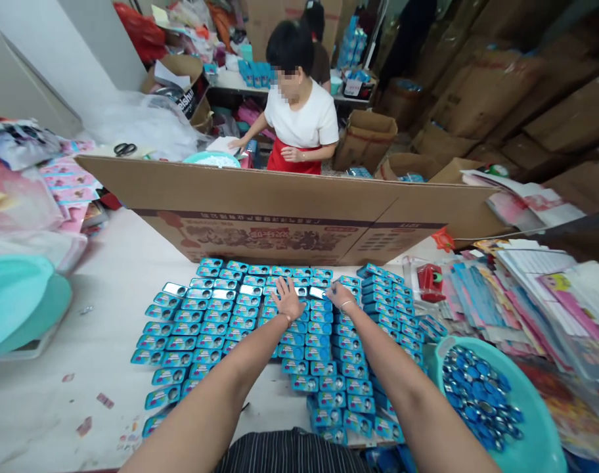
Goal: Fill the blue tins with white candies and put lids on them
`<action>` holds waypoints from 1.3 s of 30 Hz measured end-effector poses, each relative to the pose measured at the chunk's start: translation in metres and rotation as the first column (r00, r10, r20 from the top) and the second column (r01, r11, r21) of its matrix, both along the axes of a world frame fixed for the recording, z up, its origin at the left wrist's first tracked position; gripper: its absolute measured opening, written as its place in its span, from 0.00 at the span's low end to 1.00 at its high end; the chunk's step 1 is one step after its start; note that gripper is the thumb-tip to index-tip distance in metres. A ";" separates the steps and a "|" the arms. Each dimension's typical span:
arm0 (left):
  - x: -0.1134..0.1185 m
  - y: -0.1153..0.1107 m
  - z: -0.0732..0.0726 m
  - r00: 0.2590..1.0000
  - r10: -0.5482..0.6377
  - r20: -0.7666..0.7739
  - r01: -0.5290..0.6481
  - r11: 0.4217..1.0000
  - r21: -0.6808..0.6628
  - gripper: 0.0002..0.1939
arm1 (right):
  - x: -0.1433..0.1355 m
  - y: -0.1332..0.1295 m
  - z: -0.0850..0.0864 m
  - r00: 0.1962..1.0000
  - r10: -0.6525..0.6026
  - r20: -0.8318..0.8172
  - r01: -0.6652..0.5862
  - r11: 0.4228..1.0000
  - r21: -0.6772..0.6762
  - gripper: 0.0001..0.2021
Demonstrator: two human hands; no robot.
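Black-printed box point(194, 98), back left: white lettering, "eishu" legible, start of word unclear. Cardboard panel point(280, 187): rows of dark print and a larger reddish title, apparently Chinese characters; too small and blurred to transcribe. Blue cases point(184, 343): printed labels on the visible faces, wording illegible at this resolution.

My left hand point(288, 300) and right hand point(337, 295) are bare, and so are both forearms as far as I can see them, with a thin, narrow bracelet point(286, 318) circling my left wrist and a pale, slender band point(347, 304) shining a little on my right. Across my lap I wear a dark, nearly black garment point(294, 453) with fine, light stripes running lengthwise, its cloth rumpled along the upper edge; the bracelet's details are too small for me to make out.
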State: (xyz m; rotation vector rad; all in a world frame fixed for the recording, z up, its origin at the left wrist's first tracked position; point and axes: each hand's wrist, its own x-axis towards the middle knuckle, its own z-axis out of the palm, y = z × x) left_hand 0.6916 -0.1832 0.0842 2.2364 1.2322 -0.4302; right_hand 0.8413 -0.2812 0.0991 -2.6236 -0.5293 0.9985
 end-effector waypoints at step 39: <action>-0.036 0.026 -0.011 0.929 -0.313 0.196 0.299 0.949 0.099 0.31 | -0.047 0.070 -0.010 0.999 0.048 0.005 -0.048 0.998 -0.035 0.07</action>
